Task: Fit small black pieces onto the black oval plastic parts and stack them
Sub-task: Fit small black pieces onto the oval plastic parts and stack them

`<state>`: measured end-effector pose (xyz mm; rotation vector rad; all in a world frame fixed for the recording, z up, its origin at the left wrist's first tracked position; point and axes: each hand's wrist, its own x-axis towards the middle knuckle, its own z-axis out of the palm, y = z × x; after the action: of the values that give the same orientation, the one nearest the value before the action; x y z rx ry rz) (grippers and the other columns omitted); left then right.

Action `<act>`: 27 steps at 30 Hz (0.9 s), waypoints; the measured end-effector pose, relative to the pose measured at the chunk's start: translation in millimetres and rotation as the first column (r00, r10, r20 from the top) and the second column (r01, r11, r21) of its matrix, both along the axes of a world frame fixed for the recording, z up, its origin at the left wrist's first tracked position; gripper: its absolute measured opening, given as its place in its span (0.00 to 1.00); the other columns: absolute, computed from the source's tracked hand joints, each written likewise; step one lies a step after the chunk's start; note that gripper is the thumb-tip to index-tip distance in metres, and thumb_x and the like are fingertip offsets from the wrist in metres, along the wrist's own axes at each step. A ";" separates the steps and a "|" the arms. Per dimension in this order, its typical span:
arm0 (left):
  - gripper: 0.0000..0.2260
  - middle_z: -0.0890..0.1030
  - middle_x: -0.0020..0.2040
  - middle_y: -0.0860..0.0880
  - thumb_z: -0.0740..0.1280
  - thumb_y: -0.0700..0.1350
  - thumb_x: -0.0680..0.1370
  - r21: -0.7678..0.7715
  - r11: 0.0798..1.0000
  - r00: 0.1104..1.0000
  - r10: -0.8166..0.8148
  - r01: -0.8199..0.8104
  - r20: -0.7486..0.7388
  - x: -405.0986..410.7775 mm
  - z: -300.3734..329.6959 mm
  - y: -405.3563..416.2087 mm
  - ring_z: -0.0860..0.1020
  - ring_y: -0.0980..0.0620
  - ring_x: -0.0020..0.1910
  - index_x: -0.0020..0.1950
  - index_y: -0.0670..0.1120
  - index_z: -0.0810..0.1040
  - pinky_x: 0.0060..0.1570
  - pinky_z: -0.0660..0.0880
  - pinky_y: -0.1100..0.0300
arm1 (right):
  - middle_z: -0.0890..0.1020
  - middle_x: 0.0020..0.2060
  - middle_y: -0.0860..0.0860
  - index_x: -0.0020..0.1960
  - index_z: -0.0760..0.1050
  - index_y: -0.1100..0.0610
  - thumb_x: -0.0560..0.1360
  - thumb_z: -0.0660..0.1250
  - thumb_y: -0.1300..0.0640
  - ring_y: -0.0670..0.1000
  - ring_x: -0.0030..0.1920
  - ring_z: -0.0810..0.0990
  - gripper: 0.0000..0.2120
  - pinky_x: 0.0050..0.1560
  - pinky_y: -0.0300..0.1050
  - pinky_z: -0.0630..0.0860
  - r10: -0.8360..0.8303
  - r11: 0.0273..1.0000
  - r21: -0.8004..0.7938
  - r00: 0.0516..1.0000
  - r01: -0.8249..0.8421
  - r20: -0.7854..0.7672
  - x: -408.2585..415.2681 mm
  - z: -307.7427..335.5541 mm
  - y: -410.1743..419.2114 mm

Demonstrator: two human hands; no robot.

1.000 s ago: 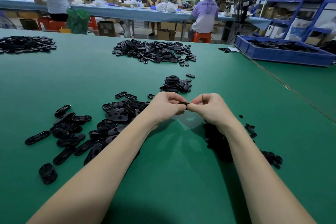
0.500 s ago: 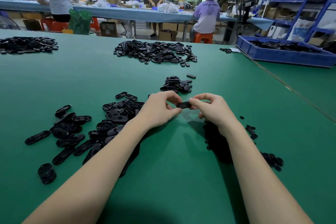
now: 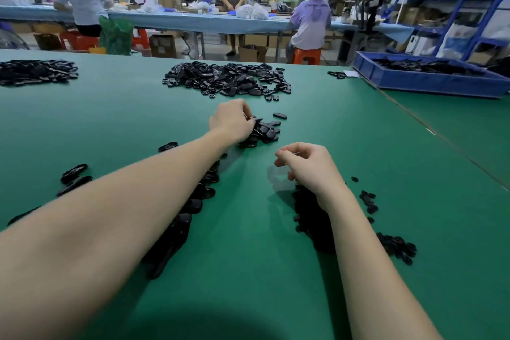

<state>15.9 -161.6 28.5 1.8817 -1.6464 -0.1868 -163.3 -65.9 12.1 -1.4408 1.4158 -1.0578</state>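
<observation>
Your green table (image 3: 248, 270) carries scattered heaps of black oval parts (image 3: 226, 78), a small stack (image 3: 266, 131) mid-table, tiny black pieces (image 3: 397, 247) at right, and a blue tray (image 3: 430, 83).

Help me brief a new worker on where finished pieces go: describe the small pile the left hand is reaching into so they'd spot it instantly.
Start from the green table and find the wide black heap near its far edge. Just nearer than that sits a small pile of black oval parts, with the left hand at its left side. It is the most compact heap, with one stray oval lying just beyond it.
</observation>
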 end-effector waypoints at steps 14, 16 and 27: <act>0.08 0.79 0.43 0.56 0.67 0.54 0.80 -0.122 0.993 0.951 -0.034 -0.005 -0.309 22.8 -10.5 41.4 0.78 0.53 0.46 0.50 0.50 0.79 0.43 0.70 0.63 | 0.87 0.39 0.41 0.45 0.83 0.50 0.78 0.69 0.52 0.40 0.25 0.75 0.05 0.32 0.35 0.72 0.052 0.999 -0.005 0.996 -0.052 -0.066 1.8 1.4 1.2; 0.08 0.78 0.42 0.58 0.65 0.52 0.81 -0.127 0.992 0.932 -0.043 -0.003 -0.359 29.9 -9.4 56.0 0.77 0.57 0.41 0.52 0.49 0.80 0.29 0.71 0.71 | 0.87 0.38 0.41 0.46 0.83 0.50 0.78 0.69 0.52 0.40 0.25 0.75 0.05 0.34 0.37 0.72 0.060 0.998 -0.002 0.995 -0.060 -0.080 3.2 1.5 1.4; 0.30 0.68 0.75 0.46 0.68 0.60 0.76 0.216 0.971 0.940 -0.165 0.101 0.298 41.5 -10.3 86.4 0.64 0.45 0.74 0.75 0.51 0.69 0.69 0.67 0.46 | 0.87 0.37 0.41 0.44 0.83 0.49 0.78 0.69 0.53 0.39 0.25 0.75 0.05 0.28 0.27 0.69 0.110 0.993 -0.007 0.977 -0.114 -0.183 16.1 -1.9 3.7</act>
<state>57.4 -75.2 18.2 2.0290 -2.0398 -0.1138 -147.2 -62.1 10.2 -1.6450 1.4368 -0.8870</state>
